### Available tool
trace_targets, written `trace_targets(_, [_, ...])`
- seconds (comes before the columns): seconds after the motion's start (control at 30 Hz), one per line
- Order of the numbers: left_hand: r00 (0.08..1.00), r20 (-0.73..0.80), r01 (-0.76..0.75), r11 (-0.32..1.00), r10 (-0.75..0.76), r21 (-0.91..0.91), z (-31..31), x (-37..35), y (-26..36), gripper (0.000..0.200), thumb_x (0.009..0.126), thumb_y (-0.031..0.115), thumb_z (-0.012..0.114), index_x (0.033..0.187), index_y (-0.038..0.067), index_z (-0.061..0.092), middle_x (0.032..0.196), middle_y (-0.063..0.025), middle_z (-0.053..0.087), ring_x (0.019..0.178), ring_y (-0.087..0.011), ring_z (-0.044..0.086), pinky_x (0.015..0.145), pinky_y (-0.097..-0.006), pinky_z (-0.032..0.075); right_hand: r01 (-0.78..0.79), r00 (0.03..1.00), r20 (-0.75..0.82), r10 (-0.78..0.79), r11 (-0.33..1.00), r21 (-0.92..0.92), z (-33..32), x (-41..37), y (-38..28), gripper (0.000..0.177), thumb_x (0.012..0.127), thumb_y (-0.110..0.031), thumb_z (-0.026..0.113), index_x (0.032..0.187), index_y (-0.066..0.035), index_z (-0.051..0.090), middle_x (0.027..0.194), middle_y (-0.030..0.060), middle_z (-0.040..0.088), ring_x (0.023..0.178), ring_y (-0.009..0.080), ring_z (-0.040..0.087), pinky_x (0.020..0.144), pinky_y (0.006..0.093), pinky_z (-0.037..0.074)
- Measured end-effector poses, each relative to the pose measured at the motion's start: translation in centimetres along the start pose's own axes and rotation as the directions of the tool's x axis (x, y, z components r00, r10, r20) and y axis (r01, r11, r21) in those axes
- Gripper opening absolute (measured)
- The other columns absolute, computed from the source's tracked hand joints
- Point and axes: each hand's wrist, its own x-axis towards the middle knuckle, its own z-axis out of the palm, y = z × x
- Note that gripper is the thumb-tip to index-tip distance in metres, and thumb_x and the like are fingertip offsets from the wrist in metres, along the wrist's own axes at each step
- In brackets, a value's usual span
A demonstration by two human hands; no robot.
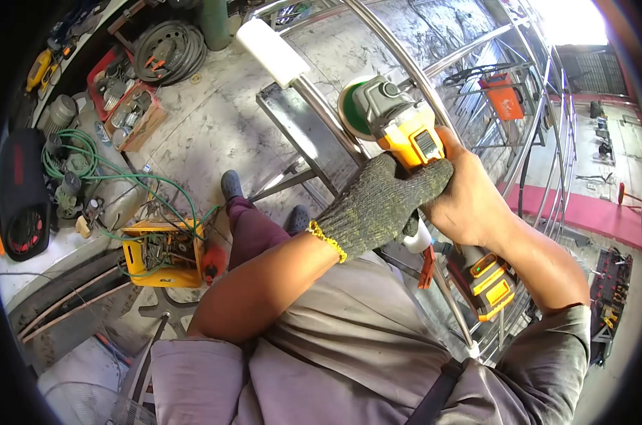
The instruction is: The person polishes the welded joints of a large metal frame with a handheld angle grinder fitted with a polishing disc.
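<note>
A yellow and grey angle grinder (406, 127) with a green disc (354, 110) lies over a shiny metal tube frame (328, 113). My left hand (378, 202), in a dark knitted glove with a yellow cuff, is wrapped round the grinder's body. Bare, my right hand (466, 195) closes on the same body from the other side. Below the hands shows the yellow and black battery (492, 287). The disc is beside the tube; whether they touch, I cannot tell. A white wrapped piece (273, 53) covers one tube's end.
Metal railings rise at the right, with an orange box (504, 97) among them. At the left are a yellow toolbox (161, 255), a green hose (98, 159), a black case (25, 191) and a cardboard box (133, 117). A grey metal bench (293, 134) stands behind the tubes.
</note>
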Motion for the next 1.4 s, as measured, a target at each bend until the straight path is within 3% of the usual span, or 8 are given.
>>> trace_targets(0.1, [0.947,0.083,-0.32,0.934,0.31,0.158,0.4,1.1,-2.7,0.039,0.101,0.039,0.079,0.104,0.0,0.074,0.079,-0.0073,0.071,0.067,-0.0157,0.069,0.058,-0.0352,0.051,-0.046,0.999,0.03,0.045,0.999,0.014,-0.5,-1.3,0.2,0.055,0.087,-0.013,0.079,0.131,0.01,0.056,0.099,0.0338,0.075,0.108,0.049,0.076,0.089,0.0473,0.059])
trace_targets(0.27, [0.99,0.139,0.05,0.991,-0.033,-0.122,1.9,0.5,-1.5,0.031,0.103,0.03,0.079,0.112,0.002,0.069,0.082,-0.0025,0.069,0.064,-0.0118,0.066,0.053,-0.0321,0.049,-0.063,0.996,0.063,0.067,0.996,-0.066,-1.9,-2.2,0.4,0.057,0.085,-0.012,0.081,0.131,0.009,0.054,0.101,0.0362,0.074,0.11,0.0529,0.073,0.091,0.0504,0.059])
trace_targets(0.73, [0.968,0.019,-0.243,0.956,0.25,-0.162,2.1,1.5,-3.7,0.026,0.104,0.021,0.079,0.121,0.006,0.066,0.097,0.0005,0.067,0.078,-0.0066,0.061,0.06,-0.0278,0.049,-0.029,0.992,0.124,0.036,0.998,-0.061,-1.9,-1.0,0.7,0.055,0.081,-0.006,0.076,0.127,0.006,0.05,0.091,0.0365,0.072,0.099,0.0565,0.071,0.084,0.0558,0.059])
trace_targets(0.9, [0.985,0.13,0.12,0.992,-0.115,-0.028,-1.2,1.0,0.3,0.021,0.11,0.018,0.071,0.127,0.006,0.067,0.102,-0.0017,0.068,0.084,-0.012,0.064,0.068,-0.0315,0.053,0.016,0.996,0.084,-0.01,0.998,-0.068,-1.3,0.9,0.5,0.051,0.078,-0.002,0.072,0.121,0.009,0.048,0.087,0.0388,0.069,0.095,0.0588,0.07,0.081,0.0585,0.058])
trace_targets(1.03, [0.863,0.243,-0.501,0.681,0.444,0.535,-1.9,2.4,-4.2,0.023,0.107,0.019,0.074,0.125,0.009,0.067,0.101,-0.0025,0.068,0.085,-0.0137,0.066,0.068,-0.0313,0.052,-0.019,0.995,0.095,0.026,0.997,-0.073,-1.3,1.1,0.3,0.052,0.076,0.001,0.07,0.122,0.01,0.046,0.087,0.0394,0.069,0.095,0.0596,0.069,0.083,0.0592,0.057])
trace_targets(1.13, [0.875,0.093,-0.485,0.857,0.476,0.177,0.3,1.6,-5.7,0.024,0.105,0.016,0.077,0.125,0.01,0.066,0.106,-0.0028,0.068,0.092,-0.0124,0.066,0.07,-0.0302,0.052,-0.039,0.99,0.135,0.048,0.997,-0.066,-2.0,-0.6,0.3,0.054,0.074,0.003,0.069,0.122,0.009,0.046,0.087,0.0401,0.069,0.097,0.0598,0.069,0.084,0.0595,0.057])
trace_targets(1.2, [0.98,0.083,-0.156,0.956,0.182,-0.247,1.8,1.1,-4.6,0.022,0.105,0.017,0.078,0.121,0.009,0.066,0.099,-0.0003,0.068,0.083,-0.0085,0.064,0.064,-0.0284,0.049,-0.068,0.985,0.155,0.077,0.996,-0.062,-2.4,-1.5,0.5,0.057,0.074,0.003,0.07,0.125,0.009,0.046,0.089,0.0393,0.069,0.098,0.0586,0.07,0.084,0.0579,0.057])
trace_targets(1.4, [0.99,0.138,0.061,0.985,-0.039,-0.163,3.3,-0.4,-1.3,0.026,0.104,0.026,0.079,0.118,0.007,0.067,0.09,0.0001,0.07,0.074,-0.0069,0.064,0.059,-0.0284,0.048,-0.29,0.927,0.239,0.288,0.957,-0.028,-4.3,-2.5,-1.7,0.08,0.076,-0.002,0.075,0.15,0.004,0.045,0.097,0.0284,0.075,0.094,0.0391,0.08,0.084,0.0452,0.06])
